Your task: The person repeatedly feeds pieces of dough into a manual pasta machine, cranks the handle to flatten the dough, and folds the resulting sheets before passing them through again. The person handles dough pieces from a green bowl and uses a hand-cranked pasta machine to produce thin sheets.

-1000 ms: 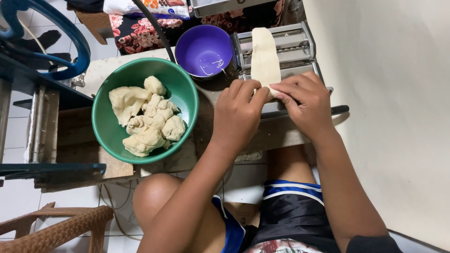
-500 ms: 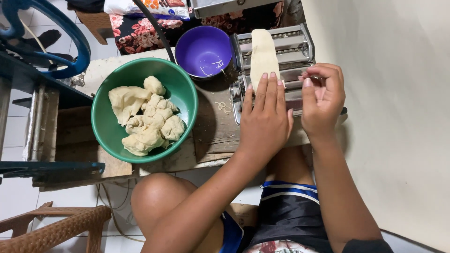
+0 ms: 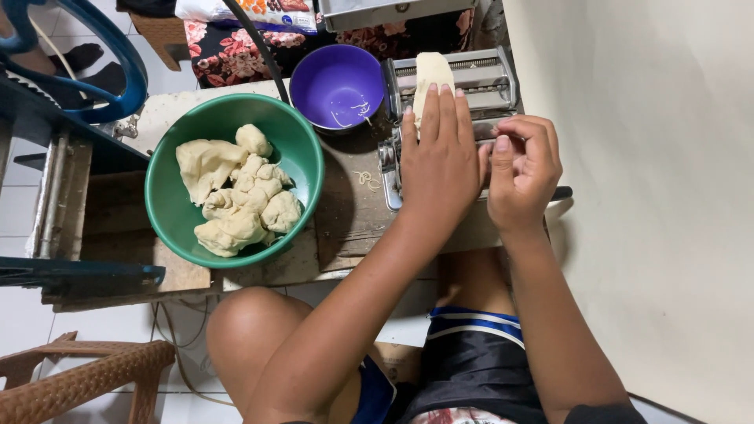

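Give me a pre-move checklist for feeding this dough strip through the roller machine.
1. Dough strip lying on the roller machine: ok.
2. Left hand flat on the strip: ok.
3. Right hand at the machine's right side; whether it grips a handle: cannot tell.
4. Fingertips away from the rollers: cannot tell.
5. Green bowl with more dough lumps within reach: ok.
6. Purple bowl free of dough lumps: ok.

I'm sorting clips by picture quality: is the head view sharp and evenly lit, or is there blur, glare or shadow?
Head view: sharp overall, left hand and right hand unblurred; soft even light; faint sheen inside the purple bowl; the wall is bright but not blown out; dim shadow under the table.
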